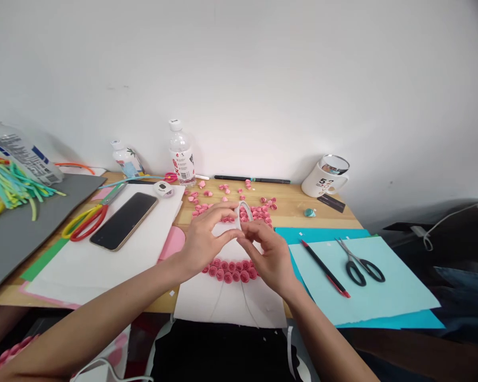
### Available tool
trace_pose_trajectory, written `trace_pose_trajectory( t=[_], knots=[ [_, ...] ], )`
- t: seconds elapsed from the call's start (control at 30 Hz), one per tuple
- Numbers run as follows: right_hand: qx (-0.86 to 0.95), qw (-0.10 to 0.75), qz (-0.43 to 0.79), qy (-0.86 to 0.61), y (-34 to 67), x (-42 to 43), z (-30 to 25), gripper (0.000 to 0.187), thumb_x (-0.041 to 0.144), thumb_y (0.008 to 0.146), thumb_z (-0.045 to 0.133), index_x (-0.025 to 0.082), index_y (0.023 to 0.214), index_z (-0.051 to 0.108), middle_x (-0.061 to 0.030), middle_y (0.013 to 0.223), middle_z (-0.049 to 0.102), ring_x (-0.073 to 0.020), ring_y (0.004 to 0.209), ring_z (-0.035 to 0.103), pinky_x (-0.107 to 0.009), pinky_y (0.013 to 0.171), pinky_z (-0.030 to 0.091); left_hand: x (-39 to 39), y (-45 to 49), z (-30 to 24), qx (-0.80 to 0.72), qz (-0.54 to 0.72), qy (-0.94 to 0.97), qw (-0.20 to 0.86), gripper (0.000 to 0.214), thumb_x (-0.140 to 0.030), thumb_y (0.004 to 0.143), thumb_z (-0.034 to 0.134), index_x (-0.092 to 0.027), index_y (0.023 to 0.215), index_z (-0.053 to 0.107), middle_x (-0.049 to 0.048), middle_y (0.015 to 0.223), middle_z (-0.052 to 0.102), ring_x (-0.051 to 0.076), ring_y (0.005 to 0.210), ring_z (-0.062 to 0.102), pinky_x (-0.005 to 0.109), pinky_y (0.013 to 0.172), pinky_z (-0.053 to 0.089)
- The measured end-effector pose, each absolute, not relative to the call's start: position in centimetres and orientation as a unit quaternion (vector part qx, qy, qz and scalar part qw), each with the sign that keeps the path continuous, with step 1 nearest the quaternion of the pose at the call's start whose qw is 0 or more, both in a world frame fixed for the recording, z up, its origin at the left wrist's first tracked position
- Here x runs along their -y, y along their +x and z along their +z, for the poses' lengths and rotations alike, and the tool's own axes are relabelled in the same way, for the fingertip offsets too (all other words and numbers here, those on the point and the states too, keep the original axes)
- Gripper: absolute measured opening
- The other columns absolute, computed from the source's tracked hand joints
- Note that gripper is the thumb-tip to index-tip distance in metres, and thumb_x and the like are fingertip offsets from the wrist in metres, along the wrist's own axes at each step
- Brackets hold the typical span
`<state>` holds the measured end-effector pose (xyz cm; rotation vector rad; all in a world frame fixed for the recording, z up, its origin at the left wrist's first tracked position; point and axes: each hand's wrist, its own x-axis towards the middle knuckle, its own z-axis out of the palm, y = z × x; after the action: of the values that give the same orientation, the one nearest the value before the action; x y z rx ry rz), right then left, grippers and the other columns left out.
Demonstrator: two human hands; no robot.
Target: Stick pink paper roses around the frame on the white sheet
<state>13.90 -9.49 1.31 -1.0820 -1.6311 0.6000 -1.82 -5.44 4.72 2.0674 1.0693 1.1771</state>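
Pinching a white loop [245, 205] between them, both hands meet at the dial's centre, 12 o'clock toward the wall [239, 95]. Left hand [205, 239] closed on the loop's left side, fingers bent at its upper edge, thumb lower down; right hand [269, 257] grips its lower edge between thumb and fingers, remaining fingers curled. Loop upright, seen partly edge-on, in front of the far roses; height over the white sheet [231, 305] hard to judge. On that sheet, at 6 o'clock, a curved band of pink roses [233, 271], packed rim to rim, with faint drawn lines below. More roses [263, 213] at 12 to 1, partly hidden by the fingers; loose pink buds [224, 188] scattered past them. Black pen [263, 180] at 12, near the wall. Mug [316, 180] at 2, leaning; card [331, 203] and teal bud [309, 213] between 2 and 3. Black scissors [360, 261] and red-tipped pen [325, 269] between 3 and 4, lying on pale blue paper [398, 281]. Phone [124, 221] at 9, coloured scissors [91, 220] just beyond it. Small bottle [127, 162] at 10, clear bottle [182, 162] at 11, both standing. Paper strips [11, 185] heaped between 9 and 10.
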Motion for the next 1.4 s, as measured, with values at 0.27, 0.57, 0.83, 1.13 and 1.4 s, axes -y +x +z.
trace_pose_trajectory(
  t=[0.27,0.57,0.83,1.13,1.4],
  knots=[
    [0.724,0.485,0.179,-0.456,14.0,9.9,1.4,0.011,0.019,0.089,0.049,0.021,0.098,0.055,-0.004,0.087,0.059,-0.0141,0.073,0.056,-0.027,0.062,0.048,5.3,-1.6,3.9,-0.397,0.439,0.711,0.38,0.023,-0.021,0.069,0.073,-0.021,0.088,0.059,0.0046,0.115,0.065,0.022,0.106,0.061,0.036,0.089,0.051],
    [0.717,0.434,0.211,-0.503,14.6,10.0,1.7,0.016,0.026,0.091,0.045,0.021,0.084,0.058,-0.0012,0.075,0.068,-0.0133,0.065,0.062,-0.024,0.057,0.044,4.2,-2.7,4.8,-0.366,0.47,0.746,0.297,0.012,-0.021,0.082,0.061,-0.018,0.07,0.06,0.0042,0.091,0.067,0.018,0.092,0.062,0.033,0.085,0.048],
    [0.635,0.53,0.115,-0.55,15.2,9.7,1.9,0.012,0.022,0.086,0.048,0.02,0.081,0.058,0.0009,0.065,0.061,-0.0123,0.058,0.053,-0.025,0.056,0.041,3.9,-3.5,6.1,-0.366,0.473,0.737,0.316,0.017,-0.03,0.083,0.061,-0.018,0.071,0.057,0.0019,0.074,0.061,0.015,0.075,0.058,0.031,0.075,0.046],
    [0.531,0.616,0.115,-0.571,14.1,10.1,2.3,0.015,0.021,0.076,0.055,0.019,0.062,0.05,0.0053,0.054,0.044,-0.0093,0.049,0.037,-0.023,0.048,0.032,6.0,-2.1,5.9,-0.341,0.477,0.74,0.33,0.022,-0.03,0.086,0.057,-0.018,0.068,0.054,0.0014,0.071,0.058,0.013,0.07,0.055,0.028,0.068,0.045],
    [0.355,0.639,-0.113,-0.673,23.9,9.6,1.6,0.017,0.032,0.076,0.058,0.017,0.07,0.063,0.0003,0.06,0.054,-0.0144,0.057,0.047,-0.029,0.058,0.04,3.8,-6.2,6.6,-0.456,0.514,0.63,0.361,0.022,-0.037,0.075,0.066,-0.017,0.072,0.059,0.002,0.077,0.061,0.015,0.076,0.058,0.027,0.075,0.048]
  ],
)
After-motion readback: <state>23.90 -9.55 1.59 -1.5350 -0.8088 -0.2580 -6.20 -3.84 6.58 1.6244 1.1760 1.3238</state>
